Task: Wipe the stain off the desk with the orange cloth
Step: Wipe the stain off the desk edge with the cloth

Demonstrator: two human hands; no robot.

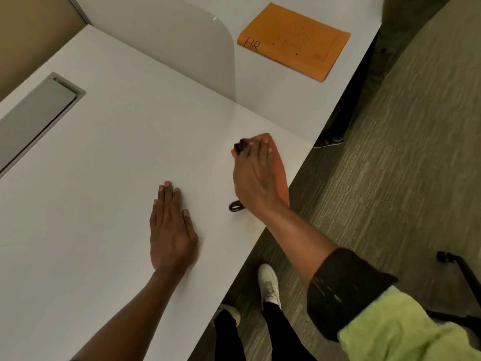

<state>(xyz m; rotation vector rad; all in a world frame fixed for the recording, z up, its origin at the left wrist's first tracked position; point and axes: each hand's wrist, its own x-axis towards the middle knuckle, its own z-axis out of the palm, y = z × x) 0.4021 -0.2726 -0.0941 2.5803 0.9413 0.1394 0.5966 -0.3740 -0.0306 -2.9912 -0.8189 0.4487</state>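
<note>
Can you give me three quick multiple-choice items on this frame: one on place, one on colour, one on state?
1. Where does the orange envelope marked HR lie?
A. On the far desk past the divider
B. Under the left hand
C. On the floor

2. What colour is the cloth under the right hand?
A. Blue
B. Orange
C. White

3. How is the left hand placed?
A. Gripping the cloth
B. Raised off the desk
C. Flat, palm down on the desk

Key: 1 A, it sits beyond the grey divider; 2 B, orange shows beside the fingers; 3 C, its fingers lie spread on the bare surface.
</note>
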